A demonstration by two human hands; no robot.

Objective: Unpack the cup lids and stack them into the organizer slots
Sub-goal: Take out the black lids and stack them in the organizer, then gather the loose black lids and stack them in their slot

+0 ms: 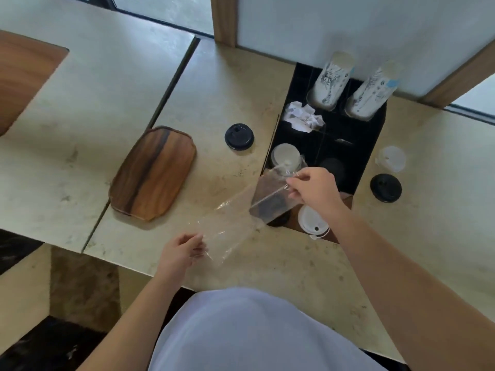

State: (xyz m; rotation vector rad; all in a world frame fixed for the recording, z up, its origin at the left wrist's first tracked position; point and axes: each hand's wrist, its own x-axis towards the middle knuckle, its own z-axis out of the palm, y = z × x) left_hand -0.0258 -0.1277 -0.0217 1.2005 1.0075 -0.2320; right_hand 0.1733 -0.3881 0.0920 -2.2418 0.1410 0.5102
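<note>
Nearest, the left hand (184, 250) pinches the low end of a clear plastic sleeve (235, 215), while the right hand (310, 186) pinches its upper end at the organizer's front edge; stretched between them, the sleeve looks empty, probably held taut so its lids could slide out into a slot. Just under the right wrist a white lid (313, 219) rests in a wooden recess. The black organizer (359, 148) holds a white lid stack (285, 156) in its front left slot, crumpled paper (302, 116) behind that, and two upturned stacks of printed cups (330, 80) at the back. Loose on the counter (80, 129) lie a black lid (239, 136) to the left, another black lid (385, 187) and a clear lid (391, 158) to the right, still unsorted. A wooden tray (152, 174) sits apart.
</note>
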